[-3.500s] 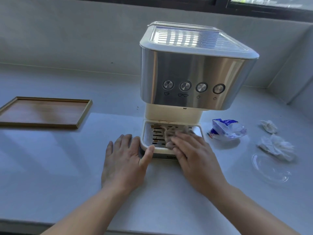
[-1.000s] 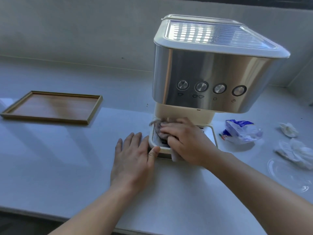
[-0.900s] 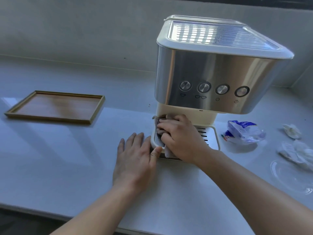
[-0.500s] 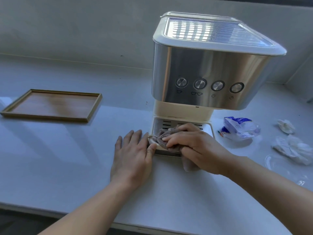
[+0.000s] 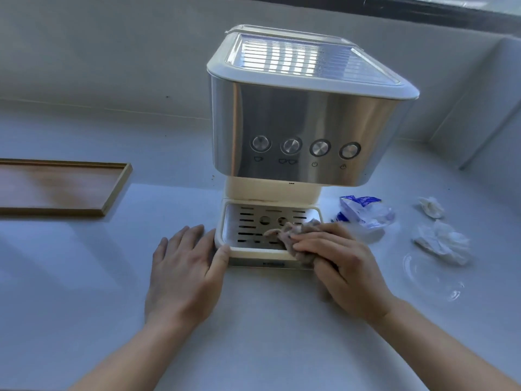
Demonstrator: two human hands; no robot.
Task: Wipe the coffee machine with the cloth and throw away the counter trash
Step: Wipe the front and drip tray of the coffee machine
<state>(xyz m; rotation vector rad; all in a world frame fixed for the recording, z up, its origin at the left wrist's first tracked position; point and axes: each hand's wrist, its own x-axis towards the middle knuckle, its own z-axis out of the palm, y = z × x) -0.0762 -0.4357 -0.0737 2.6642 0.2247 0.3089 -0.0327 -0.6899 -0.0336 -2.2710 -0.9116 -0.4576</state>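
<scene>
Right now, hand by hand and outward:

Right hand: the right hand (image 5: 335, 263) lies palm down, fingers curled and bunched over the cloth (image 5: 293, 235), pressing it onto the front right corner of the drip tray (image 5: 253, 224).

Cloth: a crumpled brownish wad, part under the fingers, part poking out toward the tray's middle; it rests on the slotted metal plate and spills over the tray's front lip.

Key relation: the unwiped part of the tray lies to the left of the right hand, along the tray's long axis, which runs side to side across the front of the coffee machine (image 5: 304, 117). A leftward sweep looks like the natural stroke.

Left hand: the left hand (image 5: 183, 275) is flat on the table (image 5: 84, 292), fingers spread and holding nothing, thumb against the tray's front left corner, seemingly bracing the machine.

Arms: both forearms reach forward from the near edge, the right angled inward.

Trash: a blue-and-white wrapper (image 5: 363, 213) just right of the tray, two crumpled tissues (image 5: 442, 241) and a clear plastic lid (image 5: 431, 275) further right; all nearer the right hand, none yet picked up.

Elsewhere: a wooden tray (image 5: 59, 187) sits well apart to the left.
</scene>
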